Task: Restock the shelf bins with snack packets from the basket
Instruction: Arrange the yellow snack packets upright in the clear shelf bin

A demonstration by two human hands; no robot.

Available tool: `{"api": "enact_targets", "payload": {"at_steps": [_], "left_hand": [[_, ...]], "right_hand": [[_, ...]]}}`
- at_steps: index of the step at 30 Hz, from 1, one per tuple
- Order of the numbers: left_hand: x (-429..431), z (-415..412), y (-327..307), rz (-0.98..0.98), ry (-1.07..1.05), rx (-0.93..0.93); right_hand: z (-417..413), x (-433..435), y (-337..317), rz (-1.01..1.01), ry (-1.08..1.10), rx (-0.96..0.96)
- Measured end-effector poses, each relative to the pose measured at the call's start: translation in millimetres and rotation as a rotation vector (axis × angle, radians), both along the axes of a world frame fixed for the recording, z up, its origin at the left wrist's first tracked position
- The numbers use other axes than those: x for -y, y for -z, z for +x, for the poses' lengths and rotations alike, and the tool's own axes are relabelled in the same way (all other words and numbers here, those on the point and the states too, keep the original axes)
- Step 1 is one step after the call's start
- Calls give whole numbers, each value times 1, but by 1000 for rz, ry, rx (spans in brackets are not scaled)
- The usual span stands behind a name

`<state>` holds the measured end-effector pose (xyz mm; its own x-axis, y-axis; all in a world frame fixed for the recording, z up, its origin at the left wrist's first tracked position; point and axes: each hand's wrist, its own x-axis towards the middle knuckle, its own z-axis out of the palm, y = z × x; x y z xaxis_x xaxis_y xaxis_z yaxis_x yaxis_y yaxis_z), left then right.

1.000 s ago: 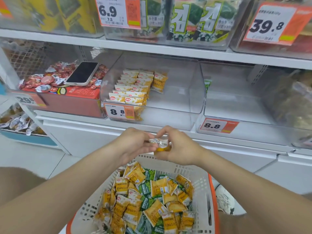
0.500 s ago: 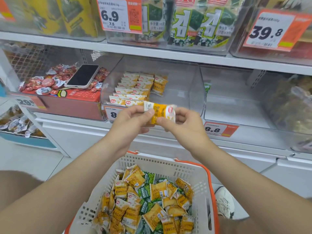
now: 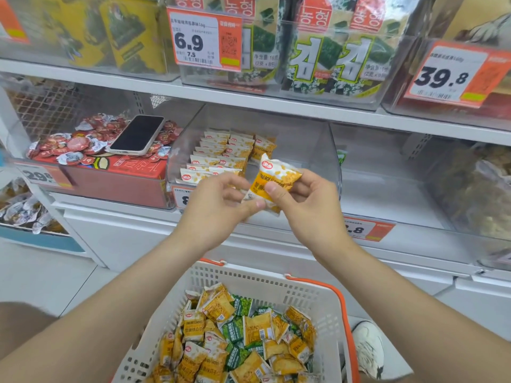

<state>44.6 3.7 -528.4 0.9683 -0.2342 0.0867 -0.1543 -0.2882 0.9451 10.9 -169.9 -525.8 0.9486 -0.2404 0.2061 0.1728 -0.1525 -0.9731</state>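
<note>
A yellow-and-white snack packet [image 3: 276, 176] is held upright in front of the clear middle shelf bin [image 3: 318, 150]. My right hand [image 3: 307, 205] grips it from the right, thumb across its front. My left hand [image 3: 218, 203] pinches its lower left corner. Inside the bin, rows of the same yellow packets [image 3: 221, 157] stand at the left side. Below, the white basket with orange handles [image 3: 276, 283] holds several yellow and green packets [image 3: 243, 335].
A phone [image 3: 137, 135] lies on red-lidded snacks in the left bin [image 3: 110, 178]. A clear bin at the right [image 3: 387, 194] shows a bare floor. Seaweed packs and price tags fill the upper shelf [image 3: 276, 103]. A white shoe [image 3: 367, 346] stands beside the basket.
Both hands rose from above the basket to bin height with the packet. It turned from lying sideways to standing upright.
</note>
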Motion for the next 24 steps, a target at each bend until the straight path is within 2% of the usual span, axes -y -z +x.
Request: {"api": "enact_targets", "payload": {"at_steps": [3,5,8,11,16,20,24], "left_hand": [[-9,23,-1,432,-85,427],[-12,37,1,679,-14,571],[-17,54,7,913,82,475],[-24,68,15,1050,185,339],[-23,71,15,1103,261,250],[-21,73,14,1112,278,218],[-21,75,14,1122,287,204]], "right_hand": [[23,10,-1,-178,141,64],[45,17,1,-346,210,57],[88,22,7,-616,253,-111],[139,22,22,-606,241,-357],[210,27,43,-778,256,-559],[237,24,47,-735,309,-614],[251,16,43,-692,345,-536]]}}
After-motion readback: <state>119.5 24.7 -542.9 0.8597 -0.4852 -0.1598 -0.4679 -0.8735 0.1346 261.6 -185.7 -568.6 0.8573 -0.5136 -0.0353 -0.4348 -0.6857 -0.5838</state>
